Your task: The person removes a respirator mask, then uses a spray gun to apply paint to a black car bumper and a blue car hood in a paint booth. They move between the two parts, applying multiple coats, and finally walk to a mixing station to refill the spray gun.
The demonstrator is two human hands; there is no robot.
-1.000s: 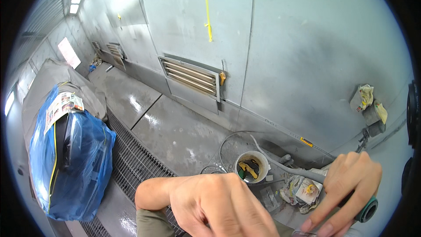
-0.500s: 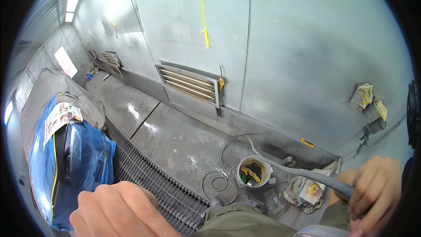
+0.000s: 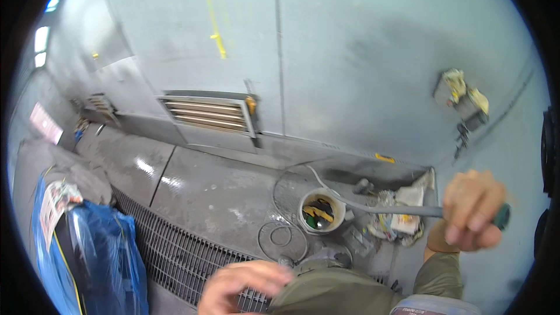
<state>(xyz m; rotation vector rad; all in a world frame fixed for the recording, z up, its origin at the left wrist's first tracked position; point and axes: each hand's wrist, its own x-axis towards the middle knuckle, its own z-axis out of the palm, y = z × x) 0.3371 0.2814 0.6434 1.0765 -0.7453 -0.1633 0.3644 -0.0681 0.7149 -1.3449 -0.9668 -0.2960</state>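
Note:
Grey hose (image 3: 429, 212) rises from the floor by the bucket and runs across to my right hand (image 3: 475, 207), whose fingers are wrapped round it. A dark green rounded end (image 3: 502, 216) sticks out past that hand. Low in the middle, over the floor grating, is my left hand (image 3: 239, 286). It is slightly smeared, its fingers reach to the right with a gap below them, and I see nothing in it. At the lower right a clear plastic lid or container (image 3: 434, 304) shows in part, close to my body; what supports it is hidden.
A white bucket (image 3: 304, 210) with yellow, green and dark items stands on the floor beside a coiled thin hose (image 3: 261, 239). Crumpled paper (image 3: 408, 221) lies near the wall. Blue film (image 3: 116, 256) wraps a large object at left, beside the floor grating (image 3: 169, 251).
My right hand has risen, bringing the green end of the hose into sight. My left hand has moved right, and its fingers have straightened. The whole view has shifted.

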